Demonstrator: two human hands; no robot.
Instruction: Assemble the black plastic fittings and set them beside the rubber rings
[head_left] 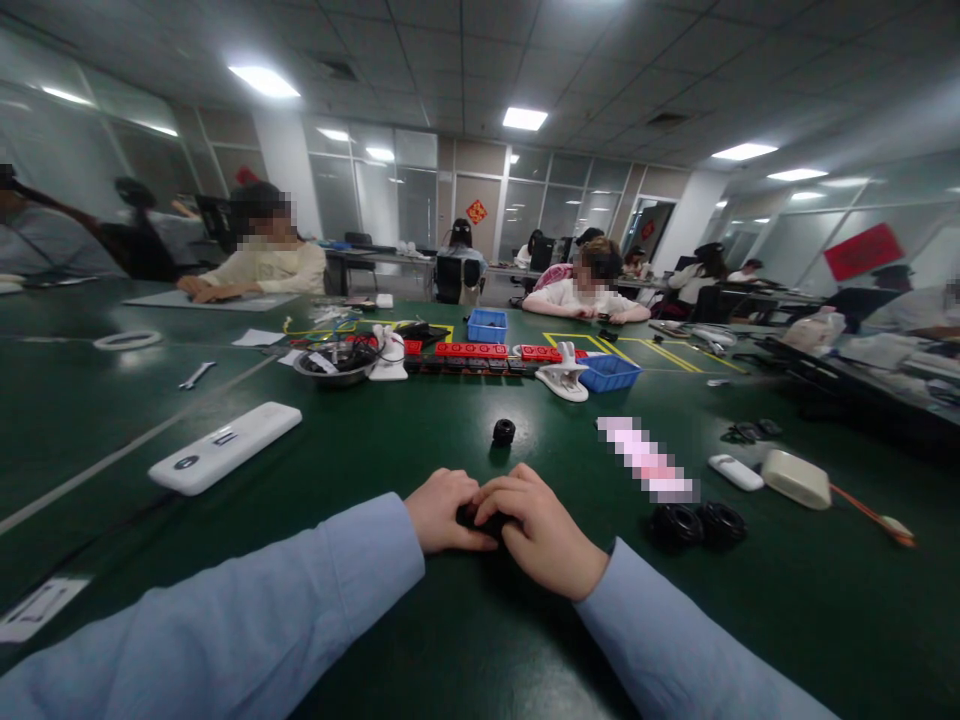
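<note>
Both my hands meet over the green table in the lower middle of the head view. My left hand [444, 508] is closed from the left on a small black object [491, 522], mostly hidden by fingers. My right hand [541, 535] curls over the same object from the right, fingertips touching my left hand. Just beyond them stands a small black ridged wheel-like piece [504, 432]. To the right of my right arm lie two larger black tyre-like rings [676, 525], side by side.
A white power bank-like device [225, 448] with a cable lies left, a wrench [197, 375] behind it. Red socket strips [471, 350], a metal bowl [334, 378] and a blue basket [609, 374] stand farther back. A beige case [795, 478] sits right. Other people sit across.
</note>
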